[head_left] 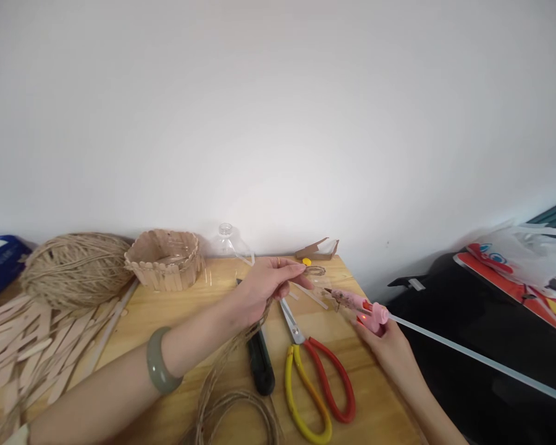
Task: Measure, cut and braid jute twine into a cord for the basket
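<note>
My left hand (272, 281) pinches brown jute twine (213, 377); a small loop of it sticks out past the fingertips, and the rest trails down into coils at the table's front. In my right hand (391, 346) is a pink hot glue gun (361, 306), its red light lit and a long glue stick (472, 364) running out the back. The nozzle points left, a little apart from the twine loop. Below my left hand lie a black utility knife (260, 361) and scissors (317, 377) with one yellow and one red handle.
A large twine ball (78, 266) and a basket of wooden sticks (167, 272) stand at the back left, with loose flat sticks (32, 346) in front. A cut clear bottle top (225, 238) is near the wall. Right of the wooden table (167, 321) are black items and a plastic bag (528, 253).
</note>
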A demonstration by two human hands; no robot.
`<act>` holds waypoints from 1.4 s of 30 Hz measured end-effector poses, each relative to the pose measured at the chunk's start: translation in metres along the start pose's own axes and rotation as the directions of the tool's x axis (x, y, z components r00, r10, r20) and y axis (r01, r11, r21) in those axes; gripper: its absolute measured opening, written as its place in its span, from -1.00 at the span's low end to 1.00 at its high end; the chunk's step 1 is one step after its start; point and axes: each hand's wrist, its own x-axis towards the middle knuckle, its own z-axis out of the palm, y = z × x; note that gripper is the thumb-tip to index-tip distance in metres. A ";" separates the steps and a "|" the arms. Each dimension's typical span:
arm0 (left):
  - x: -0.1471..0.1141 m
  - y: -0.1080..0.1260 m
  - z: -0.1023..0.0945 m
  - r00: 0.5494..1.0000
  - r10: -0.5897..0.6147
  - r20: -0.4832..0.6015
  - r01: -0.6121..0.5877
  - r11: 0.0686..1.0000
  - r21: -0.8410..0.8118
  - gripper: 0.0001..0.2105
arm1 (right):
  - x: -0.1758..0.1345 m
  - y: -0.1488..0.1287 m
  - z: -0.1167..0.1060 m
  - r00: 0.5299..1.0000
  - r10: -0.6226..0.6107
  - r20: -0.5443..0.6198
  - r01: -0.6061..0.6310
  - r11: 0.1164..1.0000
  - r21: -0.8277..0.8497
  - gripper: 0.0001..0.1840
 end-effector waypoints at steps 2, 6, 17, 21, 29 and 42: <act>0.000 0.000 0.000 1.000 0.003 0.005 -0.003 1.000 0.000 -0.82 | 0.000 0.002 -0.003 0.997 0.069 0.025 -0.067 0.995 -0.067 -0.37; 0.000 0.000 -0.001 1.000 0.010 0.004 -0.010 1.000 0.009 -0.81 | -0.002 0.009 -0.007 0.998 -0.030 0.046 0.036 0.992 -0.118 -0.43; 0.001 -0.002 0.000 1.000 0.009 0.007 -0.009 1.000 0.020 -0.82 | 0.004 0.000 -0.003 0.966 -0.256 0.026 0.256 0.947 -0.192 -0.56; 0.001 -0.001 0.000 1.000 0.013 0.008 -0.013 1.000 0.020 -0.82 | 0.006 -0.003 0.000 0.981 -0.186 0.055 0.193 0.953 -0.233 -0.52; 0.002 -0.001 -0.004 0.999 0.028 0.028 -0.029 0.999 0.015 -0.81 | 0.010 0.004 -0.006 0.965 -0.256 0.064 0.263 0.924 -0.276 -0.47; -0.019 0.011 -0.012 0.999 -0.036 -0.005 0.036 0.999 0.024 -0.83 | -0.062 -0.075 -0.022 0.903 -0.427 0.048 0.430 0.900 -0.068 -0.67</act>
